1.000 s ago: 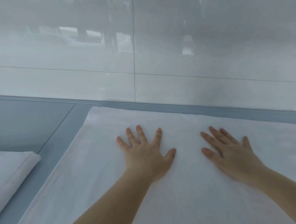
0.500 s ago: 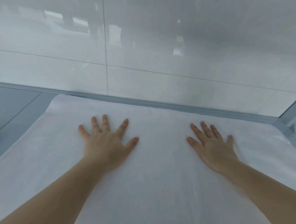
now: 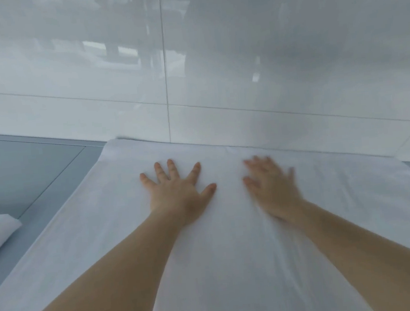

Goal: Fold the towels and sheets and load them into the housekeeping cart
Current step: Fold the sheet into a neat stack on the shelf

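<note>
Sheet (image 3: 234, 265) covers grey table (image 3: 25, 172) against glossy white-tiled wall (image 3: 266, 74).

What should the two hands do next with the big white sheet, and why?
Probably slide both palms outward to finish smoothing. The left hand and right hand lie flat, fingers spread, on the white sheet, which covers the grey table and shows faint creases near the right arm. Folding looks easier once it lies flat.
</note>
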Available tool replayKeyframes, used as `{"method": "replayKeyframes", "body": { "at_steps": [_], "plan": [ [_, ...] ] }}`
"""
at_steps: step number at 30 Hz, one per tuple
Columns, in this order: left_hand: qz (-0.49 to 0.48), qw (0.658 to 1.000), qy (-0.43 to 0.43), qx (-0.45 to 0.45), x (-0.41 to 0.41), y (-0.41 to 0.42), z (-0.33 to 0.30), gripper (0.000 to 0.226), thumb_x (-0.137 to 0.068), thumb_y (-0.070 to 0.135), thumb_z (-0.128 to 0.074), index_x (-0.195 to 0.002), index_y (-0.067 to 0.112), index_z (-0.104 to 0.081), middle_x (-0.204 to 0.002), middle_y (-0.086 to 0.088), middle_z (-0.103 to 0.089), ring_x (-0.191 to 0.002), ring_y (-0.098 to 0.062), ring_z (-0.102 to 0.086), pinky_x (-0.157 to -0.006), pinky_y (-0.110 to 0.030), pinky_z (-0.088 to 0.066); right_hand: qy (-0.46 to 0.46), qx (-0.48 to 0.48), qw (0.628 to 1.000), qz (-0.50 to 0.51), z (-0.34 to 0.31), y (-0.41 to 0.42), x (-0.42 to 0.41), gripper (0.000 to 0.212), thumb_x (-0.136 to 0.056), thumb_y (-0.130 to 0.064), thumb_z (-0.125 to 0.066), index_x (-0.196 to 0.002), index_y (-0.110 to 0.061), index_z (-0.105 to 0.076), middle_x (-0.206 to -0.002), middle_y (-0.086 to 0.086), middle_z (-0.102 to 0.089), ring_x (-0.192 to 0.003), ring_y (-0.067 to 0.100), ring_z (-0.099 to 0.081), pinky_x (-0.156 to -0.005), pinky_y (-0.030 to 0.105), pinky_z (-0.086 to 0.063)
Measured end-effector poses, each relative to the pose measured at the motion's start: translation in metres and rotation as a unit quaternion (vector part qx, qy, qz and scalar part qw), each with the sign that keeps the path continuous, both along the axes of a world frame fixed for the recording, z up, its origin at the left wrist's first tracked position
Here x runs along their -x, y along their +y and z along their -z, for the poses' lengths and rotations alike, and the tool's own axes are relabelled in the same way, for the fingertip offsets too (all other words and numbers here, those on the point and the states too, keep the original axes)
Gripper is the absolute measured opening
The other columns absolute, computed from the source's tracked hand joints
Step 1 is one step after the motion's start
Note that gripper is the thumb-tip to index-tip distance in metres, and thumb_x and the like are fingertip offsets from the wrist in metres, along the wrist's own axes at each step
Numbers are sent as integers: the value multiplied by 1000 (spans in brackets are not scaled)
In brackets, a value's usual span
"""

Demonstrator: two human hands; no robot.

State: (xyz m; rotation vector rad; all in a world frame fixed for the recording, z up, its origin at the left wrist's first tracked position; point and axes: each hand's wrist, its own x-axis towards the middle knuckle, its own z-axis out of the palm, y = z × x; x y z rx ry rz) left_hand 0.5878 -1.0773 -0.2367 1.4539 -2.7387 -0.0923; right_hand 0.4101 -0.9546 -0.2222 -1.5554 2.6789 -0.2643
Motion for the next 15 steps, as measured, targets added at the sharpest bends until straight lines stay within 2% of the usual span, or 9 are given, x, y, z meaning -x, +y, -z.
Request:
{"method": "replayKeyframes", "body": {
  "at_steps": [2,4,6,10,13,15],
  "plan": [
    [-1,1000,-2,-4,0,-1,1,77,-75,83,2,-146,53,7,-161,-13,6,-146,-41,10,-107,-69,8,1,-10,994,-106,6,-23,-40,50,-99,-52,-20,-148,-45,-16,-160,-16,-5,-147,7,2,-114,58,4],
    [0,1000,-1,-7,1,-3,1,73,-77,81,1,-145,54,8,-161,-12,6,-146,-39,10,-108,-69,7,3,-47,991,-126,7,-26,-38,51,-98,-57,-13,-148,-49,-8,-160,-17,1,-146,6,5,-116,52,7],
    [5,1000,1,-12,1,-4,0,75,-76,82,1,-145,54,8,-161,-11,6,-146,-37,10,-108,-68,7,1,-69,995,-75,2,-5,4,54,-95,-62,-11,-148,-50,-2,-159,-18,6,-146,7,8,-117,49,8],
    [34,999,-1,-22,-1,-3,-5,76,-77,83,-3,-147,53,0,-162,-5,1,-148,-28,7,-108,-68,4,-11,-110,989,97,-5,91,115,59,-93,-65,-8,-148,-48,2,-160,-14,8,-147,10,5,-119,47,3],
    [59,998,26,-14,10,12,-7,52,-98,58,-18,-149,48,-13,-162,3,-8,-149,-23,0,-111,-67,-1,-20,-140,968,206,-15,157,165,60,-94,-62,-8,-150,-43,1,-161,-10,5,-148,15,0,-118,51,-2],
    [72,997,33,-22,31,38,-8,48,-103,39,-21,-149,46,-14,-162,4,-8,-149,-24,0,-111,-67,-2,2,-147,963,227,-16,167,168,58,-98,-56,-12,-152,-36,-6,-161,-8,-1,-148,19,-3,-117,55,-4]
  ]
}}
